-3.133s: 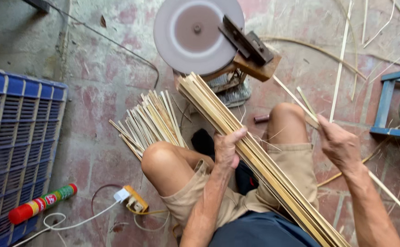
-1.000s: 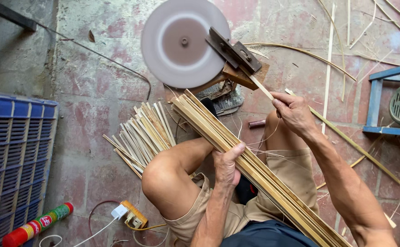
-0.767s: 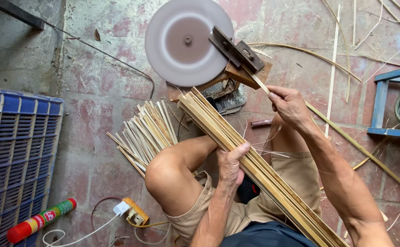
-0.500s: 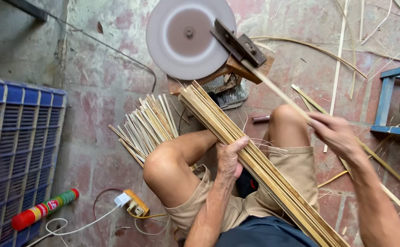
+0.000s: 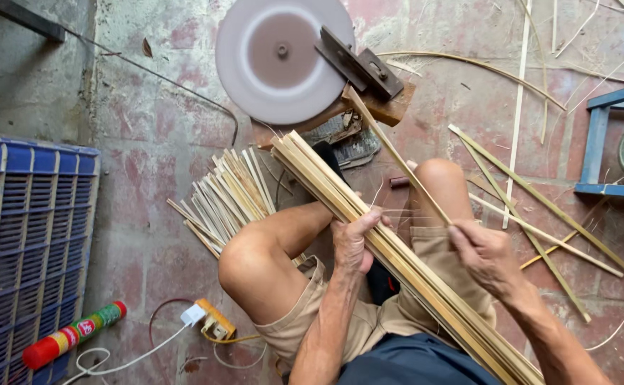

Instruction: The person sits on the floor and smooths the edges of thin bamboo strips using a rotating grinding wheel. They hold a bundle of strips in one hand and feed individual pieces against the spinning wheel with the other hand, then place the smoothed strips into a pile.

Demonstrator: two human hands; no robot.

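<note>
1. Worn red brick floor (image 5: 162, 135) lies under a seated person, with a grey wall at the upper left.
2. Right hand (image 5: 487, 255) is clenched on the near end of a single thin bamboo strip (image 5: 397, 153); the strip runs up and away from the hand, over the right knee, to the metal guide (image 5: 358, 60) beside the grey grinding wheel (image 5: 280, 53).
3. Left hand (image 5: 351, 239) is closed around a long bundle of bamboo strips (image 5: 369, 228) that rests across the lap, between the knees, its far end near the wheel's base.
4. Judging from this, one strip is being worked at the wheel while the bundle is held steady as the supply.
5. A next move would call for keeping the strip straight against the guide and a firm pinch, since it is thin and will flex.
6. Just left of the bundle, a fanned pile of shorter strips (image 5: 223, 199) lies on the floor beside the left knee.
7. Farther out: loose strips (image 5: 540, 207) at right, a blue frame (image 5: 601, 142), a blue plastic crate (image 5: 27, 242), a spray can (image 5: 73, 335) and a plug and cord (image 5: 205, 321).
</note>
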